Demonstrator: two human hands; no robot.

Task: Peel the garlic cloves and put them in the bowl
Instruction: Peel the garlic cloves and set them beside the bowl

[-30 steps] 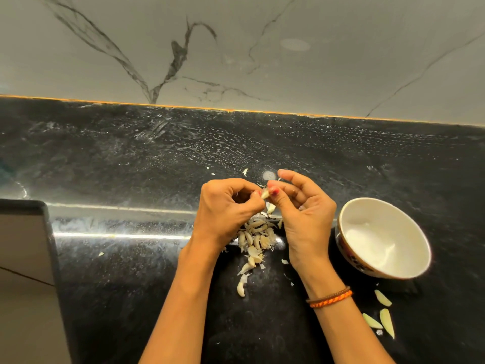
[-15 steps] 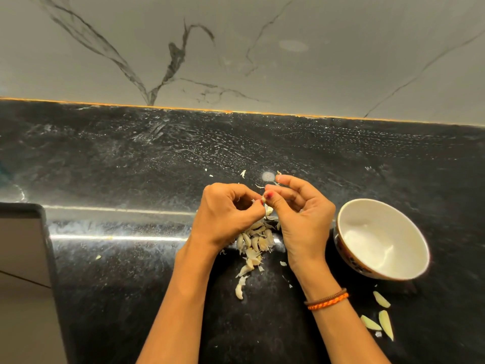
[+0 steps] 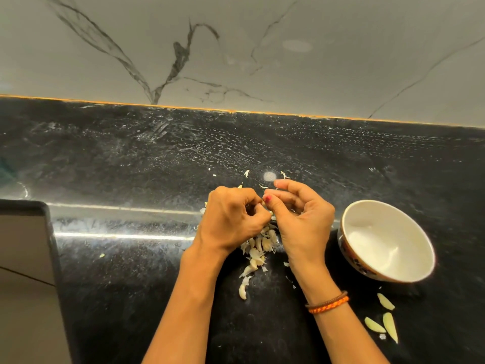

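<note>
My left hand and my right hand meet fingertip to fingertip above the black counter, both curled around a small garlic clove that is almost entirely hidden between them. Beneath the hands lies a heap of garlic cloves and skins, trailing toward me to a single clove. A white bowl with a patterned outside stands to the right of my right hand; its inside looks bare. Three peeled cloves lie on the counter in front of the bowl.
The black stone counter runs back to a grey marbled wall. Scraps of skin lie beyond the hands. A dark-framed panel sits at the left, at the counter's near edge.
Both hands have sunk slightly toward the heap and stay together at the clove; the right hand's fingers have opened out a little.
</note>
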